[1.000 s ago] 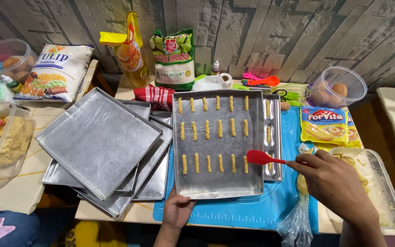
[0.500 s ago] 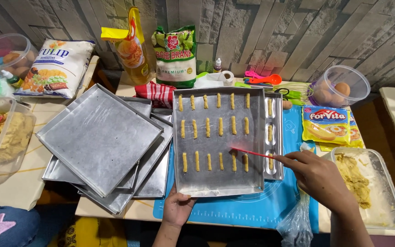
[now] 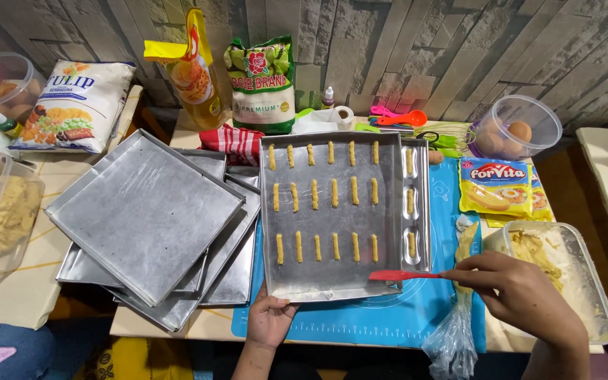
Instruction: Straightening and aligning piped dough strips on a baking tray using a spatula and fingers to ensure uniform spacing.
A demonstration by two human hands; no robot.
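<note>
Grey stone-pattern wall runs across the top of the frame, and below it our low tabletop [image 3: 177, 327] is crowded with baking things. At the centre a metal baking tray [image 3: 332, 281] rests on a blue silicone mat [image 3: 416, 317], carrying three rows of small pale dough sticks [image 3: 316, 193], with a few more in the narrow strip along its right side. Our left hand [image 3: 270, 320] holds the tray's near edge at the lower middle of the frame, grip closed on the rim with the thumb on top. Our right hand [image 3: 511, 288], at the lower right, has its grip closed on a thin red spatula [image 3: 399, 275], whose flat tip lies over the tray's lower right corner, just below the last row. Beside that hand sit a clear plastic box of dough [image 3: 585, 295] and a crumpled plastic bag [image 3: 452, 338]. To the left of the tray lies a stack of empty metal trays [image 3: 146, 214]. Along the wall stand bags of flour [image 3: 75, 105], a green sugar bag [image 3: 262, 84] and a tub of eggs [image 3: 511, 130].
</note>
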